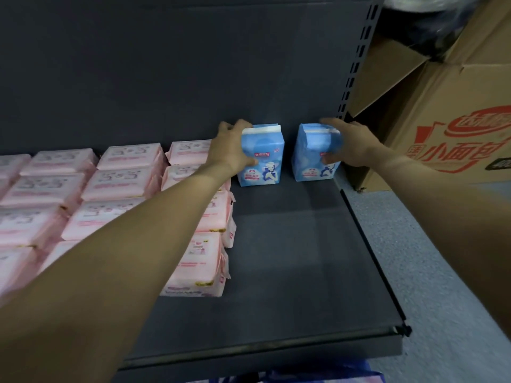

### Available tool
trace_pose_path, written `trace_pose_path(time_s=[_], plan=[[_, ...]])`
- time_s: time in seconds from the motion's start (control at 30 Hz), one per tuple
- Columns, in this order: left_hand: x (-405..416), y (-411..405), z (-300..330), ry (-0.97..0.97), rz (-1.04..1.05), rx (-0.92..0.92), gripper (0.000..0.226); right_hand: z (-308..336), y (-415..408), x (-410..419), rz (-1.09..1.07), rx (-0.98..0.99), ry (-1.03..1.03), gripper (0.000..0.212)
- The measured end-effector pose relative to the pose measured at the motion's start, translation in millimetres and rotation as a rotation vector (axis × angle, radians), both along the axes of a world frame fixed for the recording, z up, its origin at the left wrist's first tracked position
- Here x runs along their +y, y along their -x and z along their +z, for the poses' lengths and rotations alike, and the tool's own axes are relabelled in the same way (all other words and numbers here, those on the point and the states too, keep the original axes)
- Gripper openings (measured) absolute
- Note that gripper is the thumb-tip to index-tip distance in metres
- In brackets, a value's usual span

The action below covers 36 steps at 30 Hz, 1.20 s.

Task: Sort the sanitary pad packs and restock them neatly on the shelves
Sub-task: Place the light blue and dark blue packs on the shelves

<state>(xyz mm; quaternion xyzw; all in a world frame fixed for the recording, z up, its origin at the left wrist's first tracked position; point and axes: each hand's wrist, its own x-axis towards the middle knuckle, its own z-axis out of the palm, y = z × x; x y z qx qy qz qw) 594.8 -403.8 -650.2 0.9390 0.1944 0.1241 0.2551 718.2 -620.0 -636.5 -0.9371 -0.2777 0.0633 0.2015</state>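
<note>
Blue packs are gripped upright, one (261, 157) in the left hand (231, 147), another (315, 156) in the right hand (347, 143). Their labels are too blurred to be read. Red print marks a cardboard box (453, 128) right of the right hand.

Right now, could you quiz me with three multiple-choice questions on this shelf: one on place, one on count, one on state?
1. Where do the blue packs stand?
A. back right of the shelf
B. front left
C. on the floor

2. How many blue packs are there?
A. one
B. two
C. four

3. How are the blue packs posed?
A. lying flat
B. stacked
C. upright, apart

Answers: 1 A, they stand by the back panel, right of the pink packs. 2 B, left hand grips the left blue pack, right hand the right blue pack. 3 C, dark gap between them.
</note>
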Motion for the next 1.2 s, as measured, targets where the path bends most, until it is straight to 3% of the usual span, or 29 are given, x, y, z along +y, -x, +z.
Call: trace_pose_path(time_s=[0.17,0.37,0.57,0.7,0.8,0.97,1.03,1.13,1.2], plan=[[-7,-3,-4,0.012,0.006,-0.046,0.063,-12,1,1,-0.028,-0.014,-0.056,0.078],[-16,11,21,-0.083,0.019,0.118,0.092,-18,48,-12,-0.082,-0.235,-0.092,0.065],[-6,117,56,-0.286,-0.284,-0.06,0.029,-5,137,-17,0.152,-0.481,-0.098,0.037],[14,213,72,-0.583,-0.508,-0.207,0.035,19,209,6,0.236,-0.594,-0.037,0.027],[30,276,75,-0.691,-0.561,-0.218,0.03,36,265,32,0.373,-0.632,-0.047,0.023],[86,411,71,-0.552,-0.386,-0.104,0.031,46,385,110,0.684,-0.662,-0.078,0.03],[115,461,60,-0.432,-0.234,-0.031,0.036,43,426,144,0.802,-0.677,-0.075,0.03],[168,549,31,-0.186,0.074,0.011,0.048,24,495,202,0.985,-0.702,-0.031,0.009],[205,609,6,-0.029,0.251,0.02,0.046,5,541,238,1.086,-0.67,0.048,0.016]])
